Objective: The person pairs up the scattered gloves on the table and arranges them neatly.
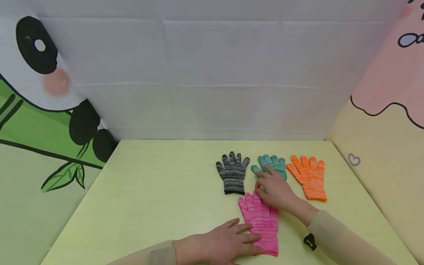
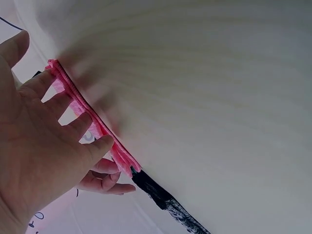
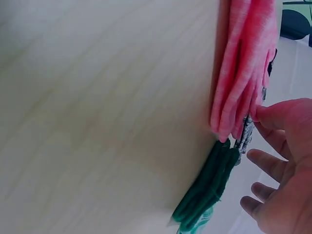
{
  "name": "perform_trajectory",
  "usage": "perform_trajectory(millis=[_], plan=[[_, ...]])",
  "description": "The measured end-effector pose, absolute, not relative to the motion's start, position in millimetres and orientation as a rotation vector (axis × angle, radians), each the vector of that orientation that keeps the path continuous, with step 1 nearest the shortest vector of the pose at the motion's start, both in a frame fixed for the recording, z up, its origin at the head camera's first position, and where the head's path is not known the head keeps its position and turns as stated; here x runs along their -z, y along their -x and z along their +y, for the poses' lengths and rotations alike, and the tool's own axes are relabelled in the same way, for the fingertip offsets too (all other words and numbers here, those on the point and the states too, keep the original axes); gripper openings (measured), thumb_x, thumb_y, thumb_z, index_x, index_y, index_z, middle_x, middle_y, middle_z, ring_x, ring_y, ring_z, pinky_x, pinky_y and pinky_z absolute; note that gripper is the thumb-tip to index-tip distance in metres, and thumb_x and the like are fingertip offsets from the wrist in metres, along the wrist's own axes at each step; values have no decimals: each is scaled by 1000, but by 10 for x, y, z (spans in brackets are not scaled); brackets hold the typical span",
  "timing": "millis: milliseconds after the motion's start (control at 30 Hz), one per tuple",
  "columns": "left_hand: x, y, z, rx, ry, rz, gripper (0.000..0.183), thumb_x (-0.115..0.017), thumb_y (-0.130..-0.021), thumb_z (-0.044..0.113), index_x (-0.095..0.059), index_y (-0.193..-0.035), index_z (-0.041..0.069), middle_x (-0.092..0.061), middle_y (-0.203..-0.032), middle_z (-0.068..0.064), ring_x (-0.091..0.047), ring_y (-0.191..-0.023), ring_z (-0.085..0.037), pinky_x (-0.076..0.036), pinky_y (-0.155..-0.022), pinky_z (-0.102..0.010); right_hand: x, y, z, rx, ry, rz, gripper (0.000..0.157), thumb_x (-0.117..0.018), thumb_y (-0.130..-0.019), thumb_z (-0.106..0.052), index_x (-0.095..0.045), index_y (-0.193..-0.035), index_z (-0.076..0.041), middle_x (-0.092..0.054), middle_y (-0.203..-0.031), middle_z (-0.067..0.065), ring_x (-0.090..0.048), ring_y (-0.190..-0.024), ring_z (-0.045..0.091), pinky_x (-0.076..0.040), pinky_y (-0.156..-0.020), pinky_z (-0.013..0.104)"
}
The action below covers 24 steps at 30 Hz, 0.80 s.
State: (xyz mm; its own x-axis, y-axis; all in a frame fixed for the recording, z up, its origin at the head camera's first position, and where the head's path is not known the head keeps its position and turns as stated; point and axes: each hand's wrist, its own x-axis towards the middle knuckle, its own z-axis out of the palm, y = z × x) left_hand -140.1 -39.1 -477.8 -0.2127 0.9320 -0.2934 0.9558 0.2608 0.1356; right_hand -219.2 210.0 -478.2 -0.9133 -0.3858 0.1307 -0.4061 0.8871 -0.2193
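A pink knitted glove (image 1: 262, 224) lies flat near the front of the table, fingers pointing away. My left hand (image 1: 228, 241) rests beside it with fingers spread, the fingertips on its left edge near the cuff. At the glove's finger end, my right hand (image 1: 276, 187) pinches a pink fingertip between thumb and bent index finger, while its other fingers reach over the green glove (image 1: 273, 163). In the right wrist view the thumb (image 3: 275, 113) meets the pink fabric (image 3: 243, 73). Part of the green glove is hidden under my right hand.
A black-and-grey striped glove (image 1: 233, 175) lies left of the green one, and an orange glove (image 1: 309, 176) to its right. The pale yellow table (image 1: 159, 191) meets a white back panel (image 1: 215, 110) and printed side panels (image 1: 374, 154).
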Motion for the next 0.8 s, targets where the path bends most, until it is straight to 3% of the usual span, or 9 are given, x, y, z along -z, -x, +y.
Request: perform_trajectory(millis=[633,800], plan=[[4826,1418,-369,70,-1702,2205,68,-40,-98,70,-22,-160,48,-13,-166,23,-10,-155,-11,-24,-121,-46,4862,2216,2125,-357,-658,-2994,6,-77,-90,-22,-74,-85,-24,-60,-141,16,-30,-146,49,-26,-117,64],[4833,1418,-368,68,-1703,2204,68,-40,-99,70,-22,-160,48,-13,-166,22,-10,-155,-11,-24,-122,-45,4857,2250,2129,-312,-706,-2979,13,-77,-90,-22,-70,-80,-25,-57,-144,18,-28,-147,49,-26,-118,62]])
